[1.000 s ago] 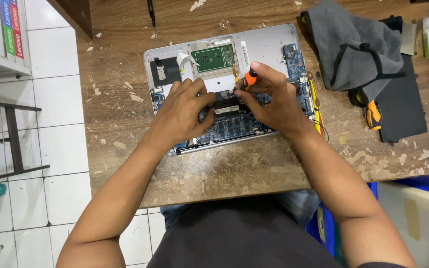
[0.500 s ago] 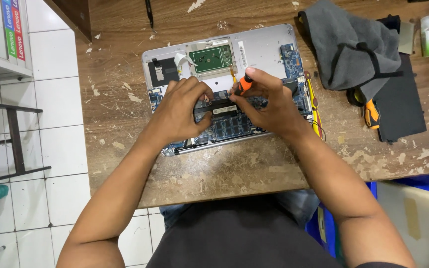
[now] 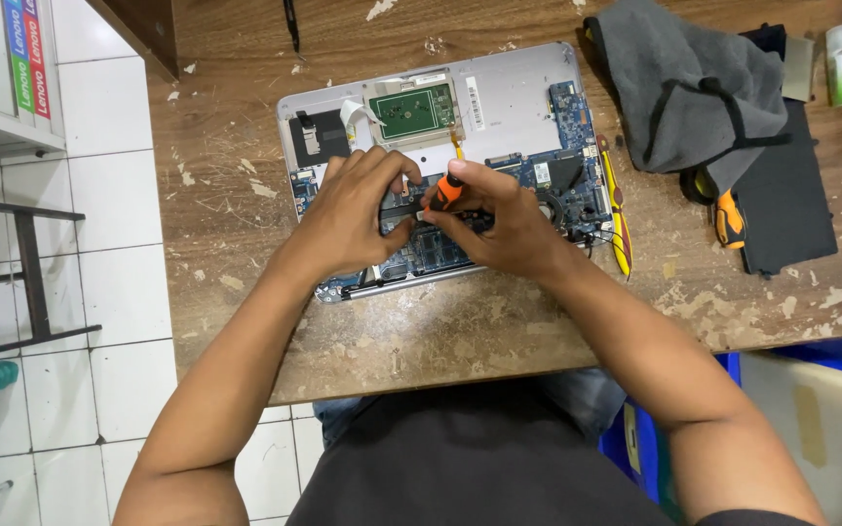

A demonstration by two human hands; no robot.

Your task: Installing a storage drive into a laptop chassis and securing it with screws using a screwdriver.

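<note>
While bent over the opened laptop (image 3: 499,107) on the table (image 3: 246,205): right hand (image 3: 509,229) closed on an orange-handled screwdriver (image 3: 445,192), left hand (image 3: 348,214) curled, fingertips steadying the board. Seemingly working a screw mid-chassis; next calls for steady, upright pressure.

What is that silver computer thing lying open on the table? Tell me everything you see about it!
The opened laptop lies flat on the worn wooden table, its cover off. Its shell looks like silver metal. Inside show a blue circuit board, a green board near the far edge, a black part at the left and thin cables. The left hand rests on its middle; the right hand holds an orange-handled screwdriver down onto it.
</note>
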